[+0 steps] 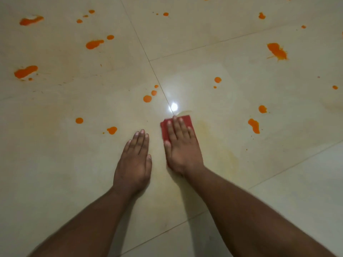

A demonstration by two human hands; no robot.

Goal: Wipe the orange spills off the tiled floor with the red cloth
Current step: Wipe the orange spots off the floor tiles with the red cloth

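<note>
Red cloth (165,129) lies flat on the tiled floor (55,164) under my right hand (182,147), which presses down on it with fingers (182,127) stretched out straight, palm flat, not curled round it. Only the cloth's far edge and left side show past my hand. My left hand (134,162) rests just left of the cloth, apart from it, palm down on bare tile with its fingers (142,140) spread loose and holding nothing. Orange spills (94,44) dot the floor all round the cloth: small drops (147,98) just beyond it to the left, a streak (254,125) well to its right, larger splashes (277,51) far beyond. A pale yellowish smear (207,130) tints the tile right of the cloth. A bright glare spot (174,106) sits just beyond the cloth.
</note>
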